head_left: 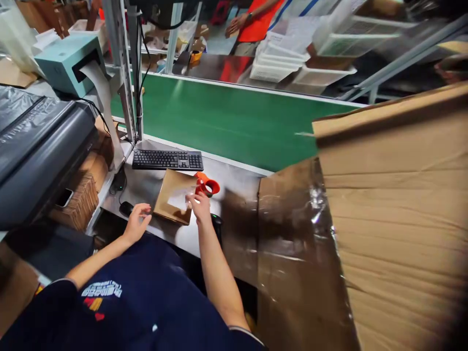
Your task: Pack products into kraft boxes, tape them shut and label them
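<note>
A small brown cardboard box lies on the metal worktop in front of me. On its top is a white label, slightly blurred. My right hand reaches over the box's right side, its thumb and fingers pinched at the label's right end. Just left of the box, my left hand hovers with fingers loosely curled and apart, holding nothing. An orange tape dispenser stands beyond my right hand, partly hidden by it.
Behind the box sits a black keyboard, with a mouse at left. A green conveyor belt runs across the back. Large cardboard walls the right side. A label printer stands at upper left. Beyond the belt is another person.
</note>
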The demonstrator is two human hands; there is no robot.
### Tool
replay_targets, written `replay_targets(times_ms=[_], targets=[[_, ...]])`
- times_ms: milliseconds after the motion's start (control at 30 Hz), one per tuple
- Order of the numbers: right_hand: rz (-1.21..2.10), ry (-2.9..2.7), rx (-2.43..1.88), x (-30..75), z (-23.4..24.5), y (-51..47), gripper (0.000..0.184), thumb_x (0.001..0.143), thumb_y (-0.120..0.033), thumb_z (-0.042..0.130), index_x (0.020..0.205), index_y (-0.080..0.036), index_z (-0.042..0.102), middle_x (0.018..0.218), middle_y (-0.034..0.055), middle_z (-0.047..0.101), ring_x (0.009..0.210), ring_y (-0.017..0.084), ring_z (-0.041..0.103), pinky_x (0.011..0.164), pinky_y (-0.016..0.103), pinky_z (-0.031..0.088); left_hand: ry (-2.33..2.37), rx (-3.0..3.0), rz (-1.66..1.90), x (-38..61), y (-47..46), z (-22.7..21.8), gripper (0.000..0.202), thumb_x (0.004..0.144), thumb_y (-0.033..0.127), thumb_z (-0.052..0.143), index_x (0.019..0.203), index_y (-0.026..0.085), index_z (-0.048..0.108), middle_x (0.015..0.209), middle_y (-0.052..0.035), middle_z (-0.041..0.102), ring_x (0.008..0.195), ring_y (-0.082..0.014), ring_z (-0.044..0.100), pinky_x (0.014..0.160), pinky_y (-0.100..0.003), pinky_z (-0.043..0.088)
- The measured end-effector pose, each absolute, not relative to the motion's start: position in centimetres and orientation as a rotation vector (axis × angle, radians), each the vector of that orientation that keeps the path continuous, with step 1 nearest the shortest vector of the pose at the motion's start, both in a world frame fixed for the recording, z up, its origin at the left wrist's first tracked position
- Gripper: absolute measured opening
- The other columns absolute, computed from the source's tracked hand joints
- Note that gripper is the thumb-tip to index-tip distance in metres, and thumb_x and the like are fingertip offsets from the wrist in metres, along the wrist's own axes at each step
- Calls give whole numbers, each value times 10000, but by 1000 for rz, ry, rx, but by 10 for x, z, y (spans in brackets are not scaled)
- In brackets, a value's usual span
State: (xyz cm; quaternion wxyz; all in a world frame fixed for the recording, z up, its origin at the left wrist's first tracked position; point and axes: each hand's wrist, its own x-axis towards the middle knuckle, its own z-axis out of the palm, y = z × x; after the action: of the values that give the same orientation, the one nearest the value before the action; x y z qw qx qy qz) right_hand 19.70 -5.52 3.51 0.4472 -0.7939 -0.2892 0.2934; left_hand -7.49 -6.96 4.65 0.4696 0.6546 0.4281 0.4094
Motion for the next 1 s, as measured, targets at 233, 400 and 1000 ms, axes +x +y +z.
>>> replay_targets(times_ms=[233,400,1000], targets=[[661,-739,-2261,180,19,-37,141,781,-294,758,786,-153,762,1678,165,303,1519,391,235,1227,572,221,1152,1593,833,-100,-60,14,246,906,243,624,1143,199,673,1254,-114,618,1033,-201,696,825,-339,611],[268,-940,-2510,171,16,-52,313,828,-430,753,936,-136,749,1625,240,354,1488,432,291,1186,610,297,1063,1695,720,-100,-49,10,231,915,239,608,1132,196,675,1283,-121,623,1011,-197,702,864,-363,613],[346,-1134,-2592,166,7,-40,760,1061,-443,339,1618,67,253,1686,338,193,1601,397,160,1259,642,134,1139,2178,634,-166,-21,-5,257,982,265,550,1202,220,675,1272,-116,709,1228,-277,653,1099,-486,508]])
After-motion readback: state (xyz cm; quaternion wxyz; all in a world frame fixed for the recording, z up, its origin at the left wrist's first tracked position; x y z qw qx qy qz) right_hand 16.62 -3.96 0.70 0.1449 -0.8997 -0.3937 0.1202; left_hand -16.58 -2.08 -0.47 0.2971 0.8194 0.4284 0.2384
